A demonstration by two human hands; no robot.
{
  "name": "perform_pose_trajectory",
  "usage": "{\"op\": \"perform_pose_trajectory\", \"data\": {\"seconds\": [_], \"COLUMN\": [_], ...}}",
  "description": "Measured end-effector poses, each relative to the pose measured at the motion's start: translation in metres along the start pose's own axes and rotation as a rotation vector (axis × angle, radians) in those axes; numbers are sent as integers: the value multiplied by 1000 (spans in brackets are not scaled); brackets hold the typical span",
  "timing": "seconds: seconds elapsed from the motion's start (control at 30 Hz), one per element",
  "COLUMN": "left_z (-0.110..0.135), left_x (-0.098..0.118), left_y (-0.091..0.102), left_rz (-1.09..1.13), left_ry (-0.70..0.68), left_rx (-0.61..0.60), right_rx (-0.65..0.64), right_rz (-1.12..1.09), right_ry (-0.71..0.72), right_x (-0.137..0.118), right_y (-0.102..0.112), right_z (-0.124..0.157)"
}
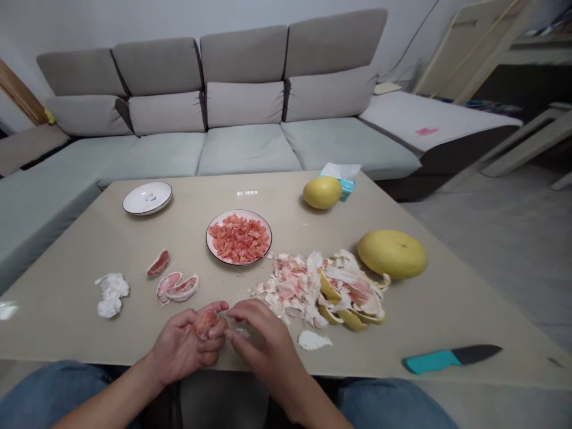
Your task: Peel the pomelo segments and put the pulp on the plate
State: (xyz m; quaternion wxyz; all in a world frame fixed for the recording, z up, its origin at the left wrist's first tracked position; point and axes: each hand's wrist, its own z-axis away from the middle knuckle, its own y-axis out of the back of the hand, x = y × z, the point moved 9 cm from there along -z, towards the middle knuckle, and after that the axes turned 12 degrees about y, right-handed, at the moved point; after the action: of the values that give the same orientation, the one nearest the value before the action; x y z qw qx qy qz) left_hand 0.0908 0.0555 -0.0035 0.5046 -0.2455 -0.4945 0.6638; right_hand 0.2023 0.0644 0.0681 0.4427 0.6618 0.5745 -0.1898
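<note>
My left hand (190, 348) is closed around a pink pomelo segment (205, 322) at the near edge of the beige table (89, 238). My right hand (261, 336) meets it, fingertips pinched on a bit of white membrane at the segment's end. Just beyond lie three more pink segments (172, 285). A plate of peeled pink pulp (239, 237) stands in the middle of the table. A heap of peel and pith (322, 289) lies to the right of my hands.
Two whole yellow pomelos (392, 254) (322, 192) sit at the right, one by a tissue pack (344, 179). An empty white plate (147, 198) is far left, crumpled tissue (111, 293) near left. A teal-handled knife (451, 358) lies near right. A grey sofa (245, 119) is behind.
</note>
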Motion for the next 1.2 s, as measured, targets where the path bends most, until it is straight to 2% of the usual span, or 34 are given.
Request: {"op": "perform_pose_trajectory", "data": {"seconds": [0.17, 0.5, 0.87, 0.97, 1.07, 1.13, 1.2], "left_z": [-4, -5, -6, -4, -1, 3, 7], "left_x": [-7, -14, -9, -2, 7, 14, 21], "left_y": [9, 13, 7, 5, 0, -4, -7], "left_rz": [-53, -111, -130, -147, -198, -246, -301], "left_ry": [13, 57, 34, -11, -78, -140, -203], "left_rx": [66, 88, 58, 60, 69, 88, 118], "right_rx": [19, -48, -20, -18, 36, 83, 105], "right_rz": [52, 154, 96, 23, -31, 19, 140], "right_ry": [16, 9, -41, -137, -265, -276, -217], "right_x": [-10, -1, -2, 9, 27, 36, 41], "right_y": [-18, -23, -18, -11, 8, 26, 42], "right_z": [4, 11, 8, 7, 1, -11, -32]}}
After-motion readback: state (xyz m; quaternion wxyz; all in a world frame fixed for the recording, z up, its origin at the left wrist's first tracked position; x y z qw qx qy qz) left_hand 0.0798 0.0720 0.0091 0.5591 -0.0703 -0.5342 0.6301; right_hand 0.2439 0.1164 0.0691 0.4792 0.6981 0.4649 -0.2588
